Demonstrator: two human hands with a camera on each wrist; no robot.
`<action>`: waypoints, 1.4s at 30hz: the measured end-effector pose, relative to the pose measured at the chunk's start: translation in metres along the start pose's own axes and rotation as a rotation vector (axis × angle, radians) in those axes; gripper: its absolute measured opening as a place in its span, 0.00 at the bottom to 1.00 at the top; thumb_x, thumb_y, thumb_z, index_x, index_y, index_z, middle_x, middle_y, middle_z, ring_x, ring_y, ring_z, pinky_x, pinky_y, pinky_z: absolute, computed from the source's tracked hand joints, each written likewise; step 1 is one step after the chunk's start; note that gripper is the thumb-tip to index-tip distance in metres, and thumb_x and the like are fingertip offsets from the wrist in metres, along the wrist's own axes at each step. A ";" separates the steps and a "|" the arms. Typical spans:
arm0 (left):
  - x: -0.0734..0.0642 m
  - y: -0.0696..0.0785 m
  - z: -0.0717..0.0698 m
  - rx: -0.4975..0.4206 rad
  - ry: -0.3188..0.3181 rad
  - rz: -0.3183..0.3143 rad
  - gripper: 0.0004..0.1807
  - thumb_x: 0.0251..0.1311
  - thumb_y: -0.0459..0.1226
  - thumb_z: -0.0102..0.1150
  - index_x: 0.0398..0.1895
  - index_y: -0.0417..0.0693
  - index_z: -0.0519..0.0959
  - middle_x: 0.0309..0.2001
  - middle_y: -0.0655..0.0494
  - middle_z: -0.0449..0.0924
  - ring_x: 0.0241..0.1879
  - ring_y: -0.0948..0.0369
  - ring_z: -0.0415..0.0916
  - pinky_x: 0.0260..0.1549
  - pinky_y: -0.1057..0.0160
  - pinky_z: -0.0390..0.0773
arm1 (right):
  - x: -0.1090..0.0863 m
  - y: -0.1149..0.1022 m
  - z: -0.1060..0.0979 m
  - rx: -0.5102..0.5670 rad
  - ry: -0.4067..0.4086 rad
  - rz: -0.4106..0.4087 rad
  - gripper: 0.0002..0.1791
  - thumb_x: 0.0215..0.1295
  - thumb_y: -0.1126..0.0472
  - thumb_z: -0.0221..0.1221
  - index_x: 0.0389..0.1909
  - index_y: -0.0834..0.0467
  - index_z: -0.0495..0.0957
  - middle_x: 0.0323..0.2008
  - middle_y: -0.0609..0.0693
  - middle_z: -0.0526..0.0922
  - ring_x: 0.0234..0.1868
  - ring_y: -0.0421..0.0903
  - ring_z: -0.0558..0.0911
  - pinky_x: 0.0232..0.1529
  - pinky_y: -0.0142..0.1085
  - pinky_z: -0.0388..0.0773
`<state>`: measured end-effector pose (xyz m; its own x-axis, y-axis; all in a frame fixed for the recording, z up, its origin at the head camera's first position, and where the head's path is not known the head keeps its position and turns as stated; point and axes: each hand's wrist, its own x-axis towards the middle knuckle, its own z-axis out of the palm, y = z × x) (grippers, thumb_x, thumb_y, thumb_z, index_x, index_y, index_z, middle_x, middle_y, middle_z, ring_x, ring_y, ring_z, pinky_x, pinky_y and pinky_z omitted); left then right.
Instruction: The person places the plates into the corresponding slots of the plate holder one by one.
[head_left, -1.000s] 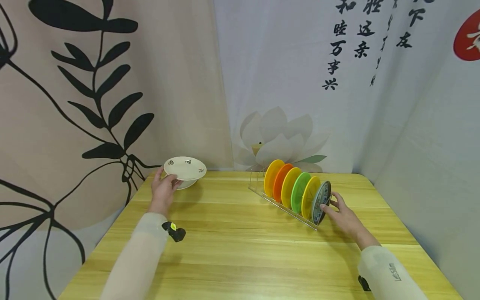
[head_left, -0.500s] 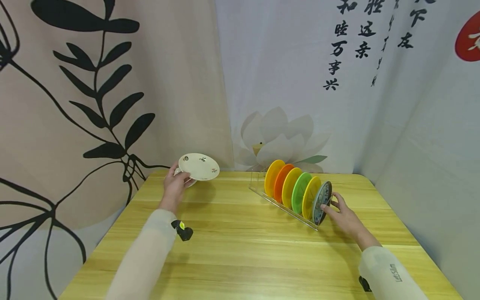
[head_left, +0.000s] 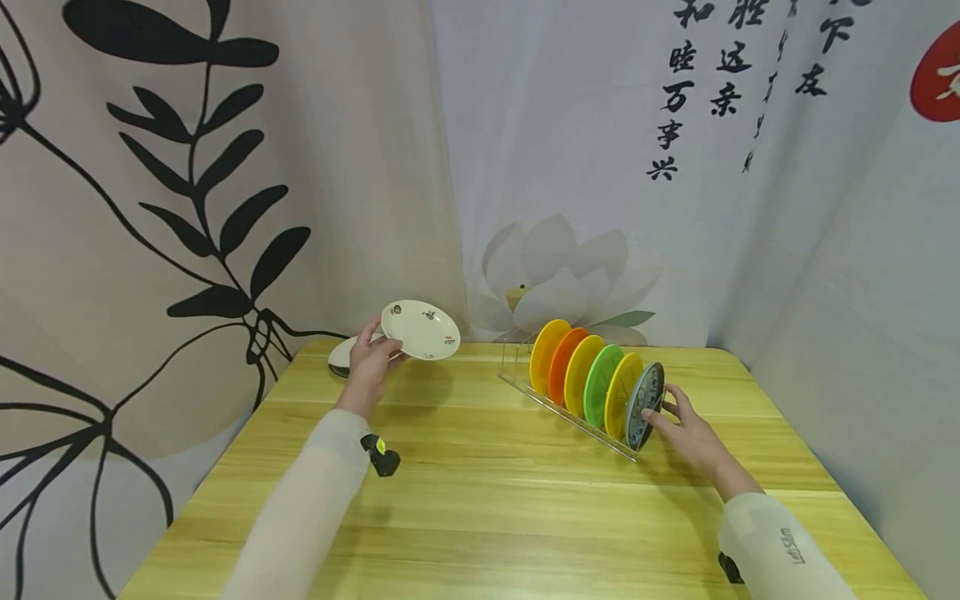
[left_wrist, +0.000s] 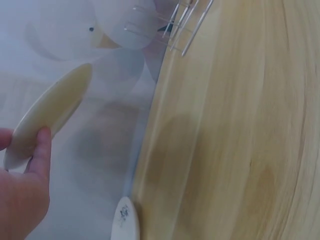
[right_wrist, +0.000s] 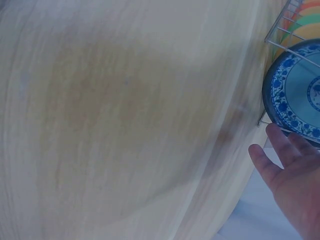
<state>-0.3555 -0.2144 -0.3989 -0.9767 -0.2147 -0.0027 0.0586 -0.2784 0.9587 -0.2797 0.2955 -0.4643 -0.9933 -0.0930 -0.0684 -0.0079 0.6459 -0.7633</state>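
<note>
In the head view my left hand (head_left: pixel 369 367) pinches the edge of a white oval plate (head_left: pixel 421 330) with small printed motifs. The plate is tilted and raised above the table's back left; the left wrist view shows a thumb or finger against its underside. Behind that hand a second white plate (head_left: pixel 341 357) lies on the table, partly covered. On the right, my right hand (head_left: pixel 687 429) rests its fingertips at the near end of a wire plate rack (head_left: pixel 570 419), beside a blue-and-white patterned plate (right_wrist: pixel 296 100). Its fingers look extended and spread in the right wrist view.
Upright in the rack stand several coloured plates, among them a green plate (head_left: pixel 602 385) and an orange plate (head_left: pixel 564 365). The wooden table (head_left: pixel 480 500) ends at the back against a printed curtain (head_left: pixel 375 167). Another curtain (head_left: pixel 862 292) hangs along the right side.
My left hand has moved right with the white plate, lifting it slightly and tilting it more toward the camera. The second white plate has come into sight. My right hand stays at the rack.
</note>
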 end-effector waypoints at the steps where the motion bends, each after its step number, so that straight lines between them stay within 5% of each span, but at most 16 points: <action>1: 0.000 0.000 0.002 0.002 -0.006 0.000 0.40 0.65 0.24 0.52 0.78 0.59 0.56 0.61 0.42 0.69 0.46 0.58 0.79 0.57 0.54 0.76 | 0.000 0.000 0.000 -0.001 -0.004 -0.003 0.51 0.72 0.32 0.46 0.79 0.55 0.31 0.74 0.73 0.49 0.69 0.74 0.57 0.65 0.68 0.55; 12: 0.000 -0.002 0.025 0.049 -0.047 -0.002 0.40 0.65 0.24 0.53 0.78 0.60 0.56 0.58 0.45 0.68 0.51 0.54 0.76 0.54 0.57 0.79 | 0.001 0.001 0.001 0.005 -0.011 0.010 0.51 0.71 0.32 0.46 0.79 0.54 0.30 0.74 0.72 0.48 0.69 0.74 0.57 0.66 0.68 0.55; 29: 0.005 -0.011 0.062 0.067 -0.095 0.013 0.39 0.63 0.22 0.52 0.77 0.55 0.59 0.59 0.39 0.68 0.51 0.49 0.75 0.58 0.45 0.74 | -0.001 -0.001 0.000 0.008 -0.015 0.014 0.51 0.73 0.34 0.47 0.79 0.54 0.30 0.74 0.72 0.48 0.69 0.74 0.58 0.65 0.67 0.56; 42: 0.014 -0.014 0.091 0.057 -0.124 -0.004 0.40 0.60 0.20 0.52 0.76 0.55 0.62 0.59 0.37 0.71 0.49 0.46 0.78 0.50 0.53 0.81 | 0.000 0.001 0.001 0.000 -0.001 0.000 0.50 0.72 0.34 0.47 0.79 0.55 0.32 0.73 0.73 0.50 0.69 0.74 0.58 0.65 0.68 0.56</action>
<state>-0.3890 -0.1283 -0.3866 -0.9951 -0.0953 0.0250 0.0459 -0.2242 0.9734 -0.2801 0.2955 -0.4654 -0.9932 -0.0939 -0.0686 -0.0084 0.6462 -0.7632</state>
